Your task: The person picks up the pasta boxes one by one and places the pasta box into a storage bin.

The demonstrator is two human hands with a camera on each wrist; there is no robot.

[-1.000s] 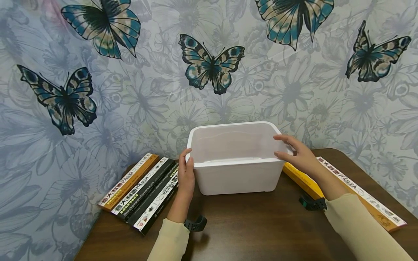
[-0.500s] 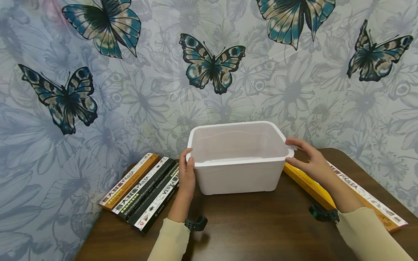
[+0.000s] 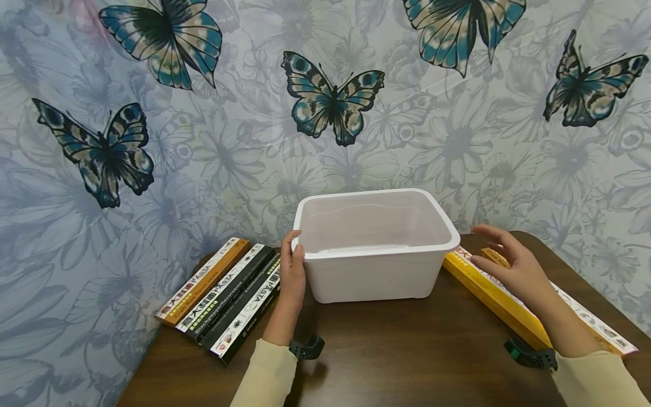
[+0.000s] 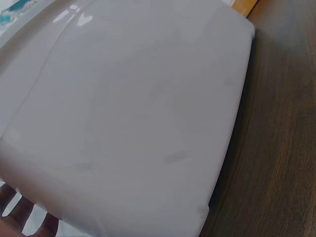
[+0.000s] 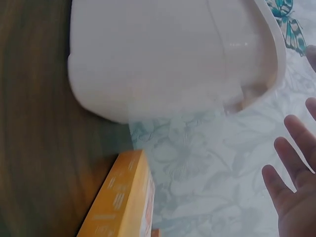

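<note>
A white plastic storage bin (image 3: 373,277) stands upright on the table, its open top tilted into sight and nothing showing inside. My left hand (image 3: 292,271) holds its left end at the rim, thumb towards the front corner; in the left wrist view the fingers (image 4: 22,212) show beyond the bin's wall. Off the right end, my right hand (image 3: 521,271) is apart from the rim, fingers spread and holding nothing. Below that hand lies a yellow pasta box (image 3: 500,302), which also shows as an orange-yellow box (image 5: 113,197) in the right wrist view.
Left of the bin lie an orange and white pasta box (image 3: 203,280) and black and white pasta boxes (image 3: 244,311), side by side. Another orange and white box (image 3: 597,325) lies at the right edge of the brown table (image 3: 386,356). Butterfly-patterned wall covering (image 3: 229,152) rises close behind.
My right hand has let go of the bin's right rim and moved right and slightly down, uncovering more of the yellow box. The left hand and the bin have stayed in place.
</note>
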